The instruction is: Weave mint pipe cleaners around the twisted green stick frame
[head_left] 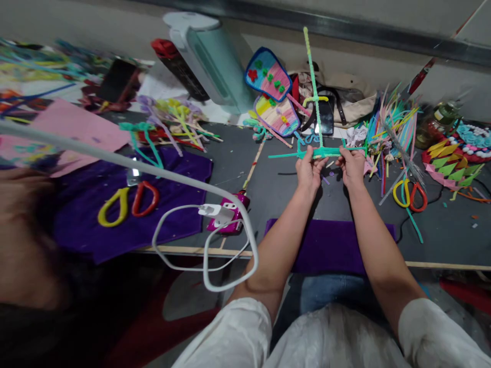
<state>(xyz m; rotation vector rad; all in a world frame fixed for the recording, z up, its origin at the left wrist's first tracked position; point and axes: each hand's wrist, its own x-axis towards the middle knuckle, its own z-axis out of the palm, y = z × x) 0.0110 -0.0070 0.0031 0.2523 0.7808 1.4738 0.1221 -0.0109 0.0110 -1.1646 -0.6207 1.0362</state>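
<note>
Teal pipe-cleaner frame (315,122) is held above the table (276,179), crossbar running 9-to-3 o'clock, pinched closed by left hand (308,171) and right hand (352,166), stem rising toward 12 o'clock, nearer the left.

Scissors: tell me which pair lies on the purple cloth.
The scissors on the left, yellow and red handles on the purple cloth; the other pair lies on bare grey table right.

Left hand (309,171) and right hand (351,166) pinch a teal pipe-cleaner frame (315,128) above the tabletop (276,189). Scissors (410,194) lie at three o'clock, purple cloth (326,245) at six.
</note>
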